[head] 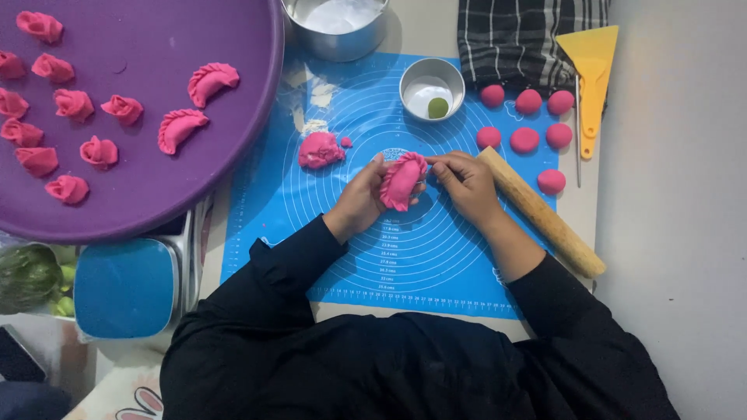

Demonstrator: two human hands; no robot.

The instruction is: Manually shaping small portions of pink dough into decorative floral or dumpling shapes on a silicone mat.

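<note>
Pink dough, folded into a half-moon dumpling (402, 180), sits upright over the middle of the blue silicone mat (358, 257). The left hand (359, 201) cradles it, its grip pressed together around the body, while the right hand (465, 180) pinches the upper edge between fingertips. Pleating well likely calls for small, even folds and light pressure. A wooden rolling pin (545, 216) lies just beside the right wrist; dough balls (524, 140) wait beyond.
</note>
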